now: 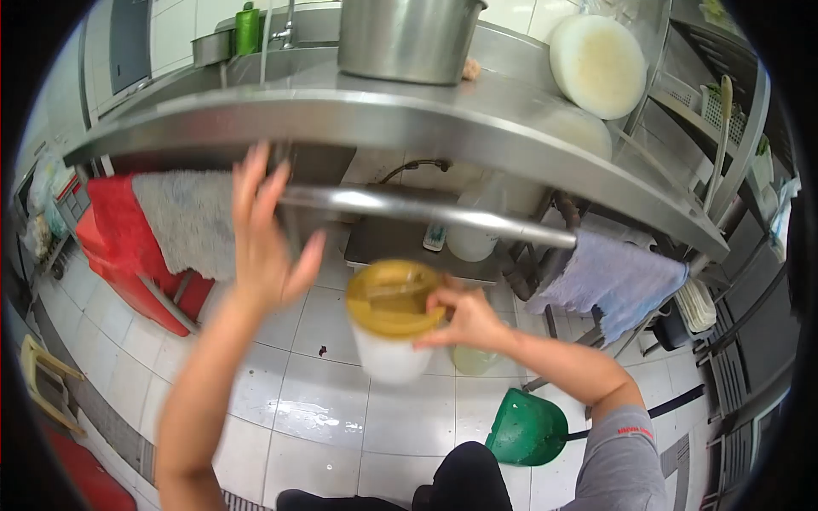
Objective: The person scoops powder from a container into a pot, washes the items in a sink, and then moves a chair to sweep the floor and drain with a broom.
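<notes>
My right hand (467,317) grips the rim of a white plastic tub (390,353) with a mustard-yellow lid (394,319). Fingers and thumb pinch the lid's right edge, and the tub hangs upright over the tiled floor, slightly blurred. Raised to the left, my left hand (266,234) is empty with its fingers spread. It is close to the metal bar (409,204) under the counter and overlaps the edge of a grey cloth (187,217) in this view.
On the steel counter (298,106) stand a large metal pot (409,38) and a round white board (596,66). A bluish cloth (609,277) hangs at the bar's right end. A green dustpan (527,427) lies on the wet floor. Red bins (128,268) stand left.
</notes>
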The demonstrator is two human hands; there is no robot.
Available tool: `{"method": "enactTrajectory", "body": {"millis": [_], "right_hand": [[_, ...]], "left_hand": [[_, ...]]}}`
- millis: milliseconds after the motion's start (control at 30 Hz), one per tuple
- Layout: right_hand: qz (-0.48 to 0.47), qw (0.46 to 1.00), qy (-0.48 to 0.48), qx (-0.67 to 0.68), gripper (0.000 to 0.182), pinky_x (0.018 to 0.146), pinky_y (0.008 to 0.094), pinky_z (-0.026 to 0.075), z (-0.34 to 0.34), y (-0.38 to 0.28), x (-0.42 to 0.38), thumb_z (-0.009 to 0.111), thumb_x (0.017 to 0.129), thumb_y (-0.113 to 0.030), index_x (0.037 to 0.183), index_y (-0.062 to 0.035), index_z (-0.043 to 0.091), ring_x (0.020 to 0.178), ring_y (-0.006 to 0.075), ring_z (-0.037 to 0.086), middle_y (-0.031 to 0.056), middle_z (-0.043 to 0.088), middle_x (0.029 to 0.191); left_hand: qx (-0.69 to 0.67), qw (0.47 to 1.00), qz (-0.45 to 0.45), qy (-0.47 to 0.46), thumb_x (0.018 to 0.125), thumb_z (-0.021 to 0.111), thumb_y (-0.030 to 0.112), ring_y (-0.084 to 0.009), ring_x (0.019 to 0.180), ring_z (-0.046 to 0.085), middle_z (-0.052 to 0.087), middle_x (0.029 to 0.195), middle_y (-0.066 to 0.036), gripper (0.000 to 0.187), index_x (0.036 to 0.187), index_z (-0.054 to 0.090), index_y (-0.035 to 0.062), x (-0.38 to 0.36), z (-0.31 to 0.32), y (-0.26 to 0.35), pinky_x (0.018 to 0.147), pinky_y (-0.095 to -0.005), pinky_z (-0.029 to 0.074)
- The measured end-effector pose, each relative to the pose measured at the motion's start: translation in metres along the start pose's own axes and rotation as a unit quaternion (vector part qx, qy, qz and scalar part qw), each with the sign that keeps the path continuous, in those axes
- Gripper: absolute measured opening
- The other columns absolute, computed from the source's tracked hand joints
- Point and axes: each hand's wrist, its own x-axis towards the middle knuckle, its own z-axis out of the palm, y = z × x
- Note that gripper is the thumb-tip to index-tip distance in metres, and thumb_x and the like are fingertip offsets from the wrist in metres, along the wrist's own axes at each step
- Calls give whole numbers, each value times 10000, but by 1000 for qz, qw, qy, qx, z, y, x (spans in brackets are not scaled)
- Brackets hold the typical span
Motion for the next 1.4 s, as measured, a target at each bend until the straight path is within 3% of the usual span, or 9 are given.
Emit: {"method": "enactTrajectory", "body": {"millis": [67,100,133,167,267,700,1000,1300,1400], "right_hand": [[-12,998,-60,30,462,759,347,453,-17,-28,-15,770,495,-359,775,-97,513,888,393,531,289,451,1070],[-30,996,-79,34,463,772,345,451,-27,-43,-22,768,500,-363,788,-109,508,909,421,515,322,421,1093],[-40,994,-86,48,460,772,347,453,-37,-60,-30,765,505,-360,792,-111,504,894,427,515,328,403,1101],[-46,993,-89,62,457,772,348,455,-50,-77,-37,761,510,-357,795,-114,499,879,433,514,335,384,1108],[-7,984,-118,135,441,757,363,462,-101,-125,-57,752,530,-339,806,-106,499,855,442,509,318,329,1157],[84,990,111,-20,397,733,334,478,-328,-297,-46,762,528,-250,806,-110,517,954,346,497,237,233,1264],[189,943,271,-47,449,800,368,440,-315,-243,25,771,501,-290,824,-109,517,1007,382,452,215,229,1290],[286,910,284,-94,458,835,364,424,-297,-249,62,757,531,-253,875,-90,501,1015,372,456,198,157,1324],[275,912,292,-90,489,840,360,418,-281,-246,70,752,541,-239,919,-81,486,1027,378,442,191,135,1333]], "left_hand": [[-248,902,-307,-177,816,392,295,-295,1220,224,257,1301,-182,544,1243,271,-18,-75,-17,21,991,-420,171],[-406,677,-533,-303,851,152,509,-267,1233,195,229,1329,-144,673,1274,225,-9,-110,-30,32,1004,-400,129],[-462,578,-575,-349,828,104,568,-242,1239,190,227,1335,-118,730,1289,203,11,-120,-43,55,1012,-374,121],[-455,599,-543,-374,820,95,582,-225,1235,205,254,1324,-116,744,1291,201,17,-145,-53,76,1010,-359,140],[-570,474,-643,-193,824,99,576,-235,1193,291,293,1304,-106,713,1275,251,46,-93,-72,150,981,-352,230],[-718,410,-548,-129,840,216,499,-226,1084,412,408,1197,-112,597,1193,357,38,260,-37,151,892,-364,349],[-690,398,-553,-245,836,297,448,-173,982,481,511,1071,-74,510,1110,443,44,275,100,57,836,-290,376],[-775,227,-518,-280,860,317,343,-190,1047,450,472,1132,-94,444,1157,401,24,294,118,38,865,-312,367],[-689,495,-458,-265,842,389,191,-217,1043,452,476,1127,-106,359,1149,400,5,323,116,40,868,-330,361]]}}
